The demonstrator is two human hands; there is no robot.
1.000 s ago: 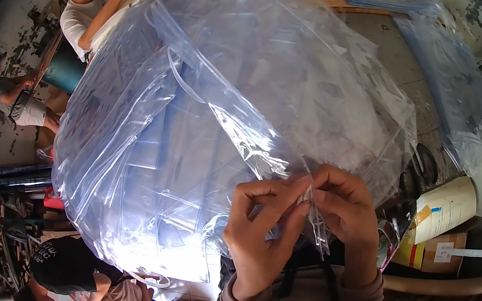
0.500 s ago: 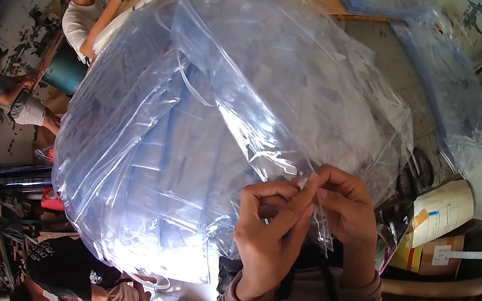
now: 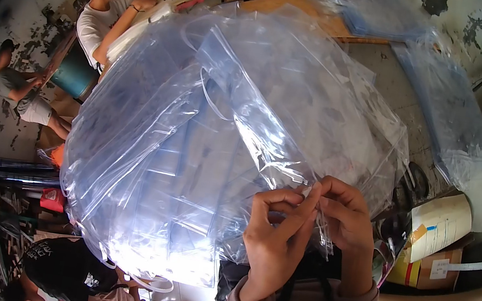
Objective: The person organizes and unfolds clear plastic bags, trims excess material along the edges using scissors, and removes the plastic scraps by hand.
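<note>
A long, folded clear plastic bag (image 3: 262,135) runs diagonally across a wide heap of clear plastic (image 3: 165,201), its near end drawn up between my hands. My left hand (image 3: 278,234) pinches that end, thumb and index finger together. Close against it, my right hand (image 3: 348,219) also grips the end with bent fingers. The fingertips of both hands nearly meet, and the exact spot they hold is partly hidden. A thin pale loop (image 3: 214,100) lies beside the bag, and another loop (image 3: 152,285) hangs at the heap's lower edge.
A person in a white shirt (image 3: 94,29) works at the far left; another person (image 3: 26,87) is behind. Someone in a black shirt (image 3: 70,271) sits at lower left. To my right are a paper roll (image 3: 442,221), a cardboard box (image 3: 444,271) and stacked plastic sheets (image 3: 446,112).
The whole view has shifted slightly, so things appear a little lower and further right. Both hands keep their pinch on the bag's end, with hardly any change in their pose.
</note>
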